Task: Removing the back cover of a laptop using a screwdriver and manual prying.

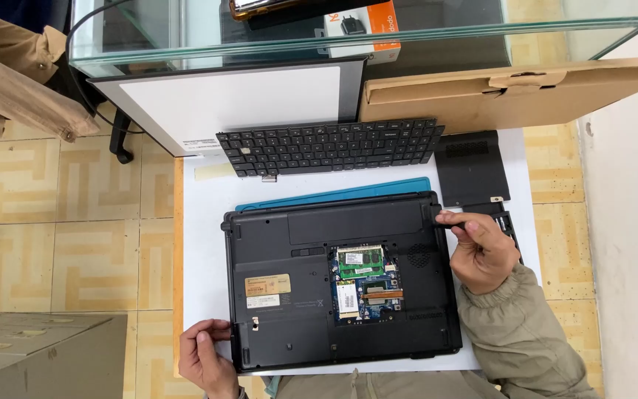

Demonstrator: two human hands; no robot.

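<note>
- The laptop lies upside down on the white table, toward its near edge, its black base facing up; an opening in the base shows green memory boards and a blue circuit board; two paper labels sit on the base to the left of that opening.
- The right hand is at the laptop's far right corner, thumb and fingertips pinched together on the edge of the casing there; the sleeve is olive-coloured.
- The left hand is at the laptop's near left corner, fingers curled and touching the casing's edge; whether it grips the edge or merely rests against it cannot be told.
- Just beyond the laptop a blue mat shows as a strip from under its far edge.
- Farther back lies a loose black keyboard, resting partly on a flat white panel with a dark frame at the table's far left corner.
- A black cover plate lies near the table's right edge, just beyond the right hand; a smaller black piece lies partly hidden behind that hand.
- A flat brown cardboard box leans across the far right corner.
- A glass case stands along the table's far edge, with an orange-and-white box seen inside it.
- Beige patterned floor tiles lie to the left of the table.
</note>
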